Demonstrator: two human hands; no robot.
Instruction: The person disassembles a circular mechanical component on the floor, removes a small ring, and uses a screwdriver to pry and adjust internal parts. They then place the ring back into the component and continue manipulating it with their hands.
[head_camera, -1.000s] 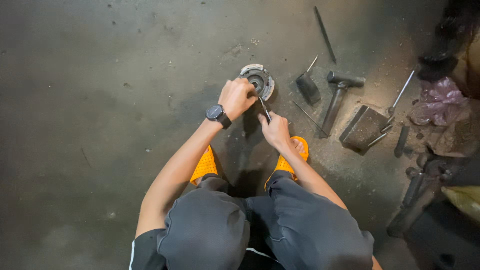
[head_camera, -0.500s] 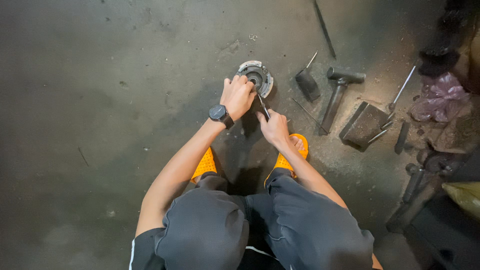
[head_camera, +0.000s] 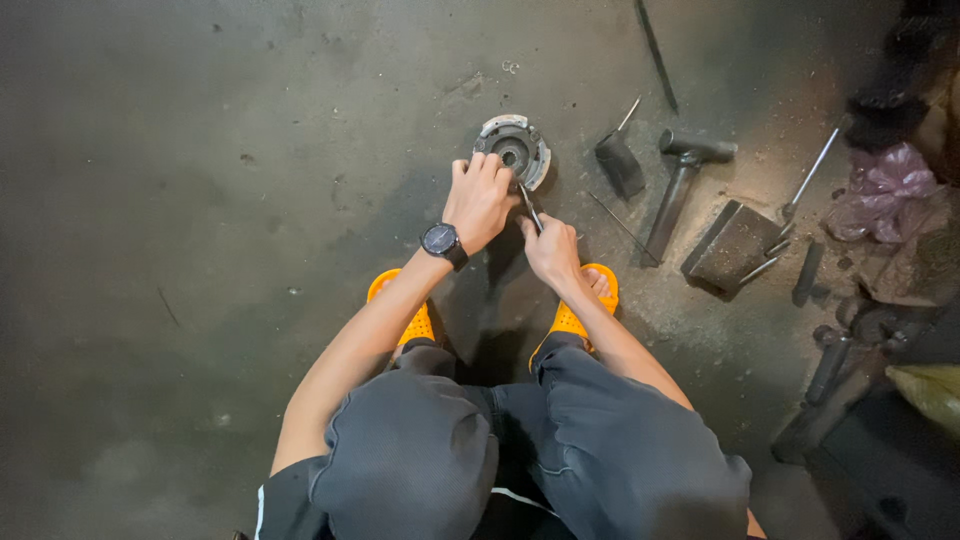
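A person wears dark grey shorts (head_camera: 560, 450), bright orange slippers (head_camera: 590, 300), a black wristwatch (head_camera: 441, 241) and bare arms without sleeves.

Left hand (head_camera: 480, 200) on round metal part (head_camera: 514, 150), right hand (head_camera: 550, 250) gripping thin tool (head_camera: 530, 208)

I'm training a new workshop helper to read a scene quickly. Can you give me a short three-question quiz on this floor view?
1. True or false: the left hand rests on the round metal part.
2. What does the right hand hold? A) the hammer B) a thin metal tool C) a cloth
3. Fill in: the hammer lies on the floor to the ____ of the round metal part, from the person's own view.

Key:
1. True.
2. B, the thin metal tool, its tip at the part's edge.
3. Right; no hand touches it.
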